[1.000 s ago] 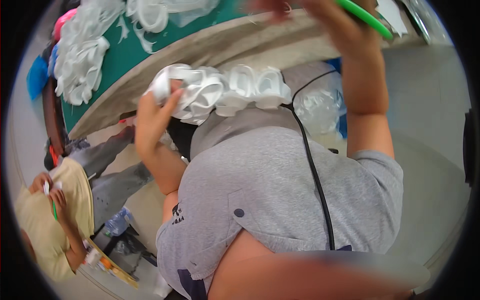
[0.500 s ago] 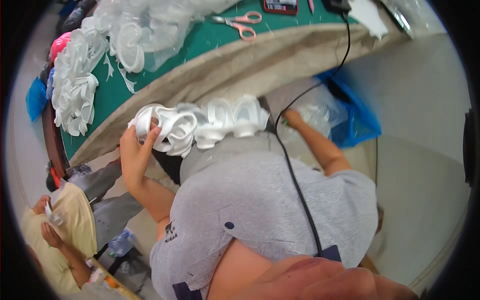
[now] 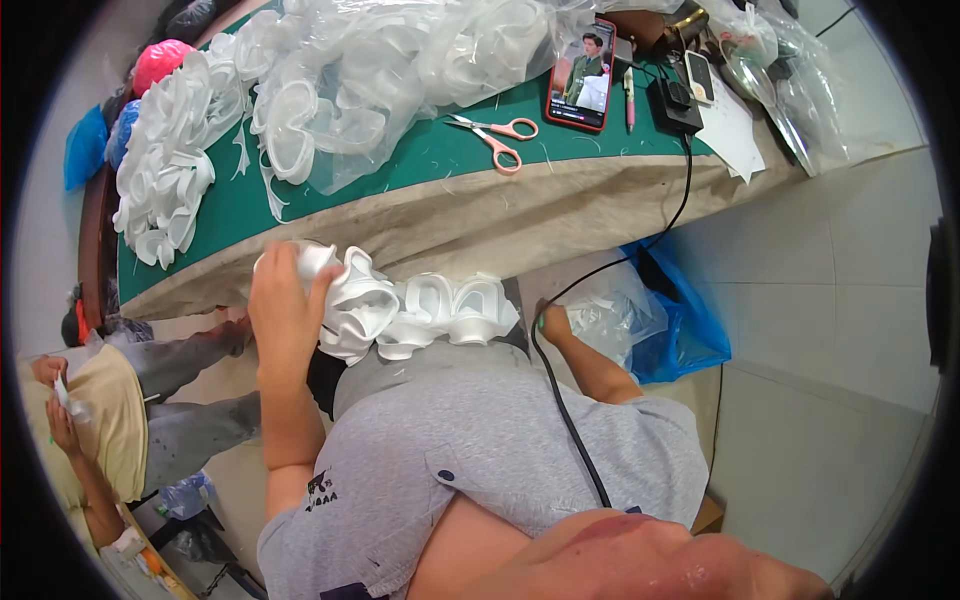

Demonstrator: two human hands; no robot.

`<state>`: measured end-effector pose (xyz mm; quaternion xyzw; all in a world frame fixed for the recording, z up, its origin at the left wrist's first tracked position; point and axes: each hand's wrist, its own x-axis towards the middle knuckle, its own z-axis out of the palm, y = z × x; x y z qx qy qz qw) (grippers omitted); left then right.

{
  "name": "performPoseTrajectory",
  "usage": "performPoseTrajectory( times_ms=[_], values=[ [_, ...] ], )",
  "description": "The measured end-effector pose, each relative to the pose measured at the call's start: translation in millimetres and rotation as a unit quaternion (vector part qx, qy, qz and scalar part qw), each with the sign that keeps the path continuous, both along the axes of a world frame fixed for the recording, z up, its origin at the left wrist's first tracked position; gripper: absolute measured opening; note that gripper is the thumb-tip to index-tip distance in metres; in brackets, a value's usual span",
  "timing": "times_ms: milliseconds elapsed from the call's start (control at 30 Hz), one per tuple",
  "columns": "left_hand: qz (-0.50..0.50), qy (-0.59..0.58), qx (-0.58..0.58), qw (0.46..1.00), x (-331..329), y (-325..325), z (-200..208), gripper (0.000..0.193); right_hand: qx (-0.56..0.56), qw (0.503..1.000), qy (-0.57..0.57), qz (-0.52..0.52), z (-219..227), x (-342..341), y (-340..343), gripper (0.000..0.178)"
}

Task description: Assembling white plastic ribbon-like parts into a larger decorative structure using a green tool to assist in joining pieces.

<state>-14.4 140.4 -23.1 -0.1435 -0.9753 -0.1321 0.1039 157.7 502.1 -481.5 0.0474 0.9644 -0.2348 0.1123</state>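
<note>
Across my lap lies a row of white cup-shaped pieces (image 3: 428, 300) with oval openings and flared rims. At the left end of the row, my left hand (image 3: 284, 305) is closed on one of these white cups, its fingers over the top and the thumb toward the row. Most of the held cup is behind the fingers. Out to the right, my right hand (image 3: 553, 325) hangs low beside a clear plastic bag (image 3: 615, 325). Its fingers are mostly hidden, so I cannot make out whether it holds anything.
The green-topped table (image 3: 400, 165) carries heaped white cups (image 3: 165, 190), a bagged pile (image 3: 350, 130), pink-handled scissors (image 3: 497, 140), a phone (image 3: 582, 80), a pen (image 3: 630, 100) and a black adapter (image 3: 673, 105). Its cable (image 3: 560, 385) crosses my front. A blue bag (image 3: 690, 320) stands right; another person (image 3: 95, 420) sits left.
The view has tilted, showing more of the tabletop. My left hand has turned, its fingers now over the end cup. My right hand stays low beside the clear bag.
</note>
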Motion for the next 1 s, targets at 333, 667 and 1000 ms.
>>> performPoseTrajectory(
  times_ms=[333, 667, 1000],
  values=[
    [-0.358, 0.328, -0.143, 0.862, -169.1, 210.1, -31.0, 0.046, -0.260, 0.874, 0.205, -0.355, 29.4, 43.5, 44.5, 0.018],
    [-0.200, 0.080, -0.147, 0.965, -248.0, 247.3, -24.9, 0.065, -0.232, 0.882, 0.182, -0.368, 45.2, 57.6, 39.8, 0.012],
    [-0.319, 0.252, -0.065, 0.911, -170.2, 211.0, 0.3, 0.050, -0.073, 0.586, 0.564, -0.577, 200.7, 2.8, 147.4, 0.014]
  ],
)
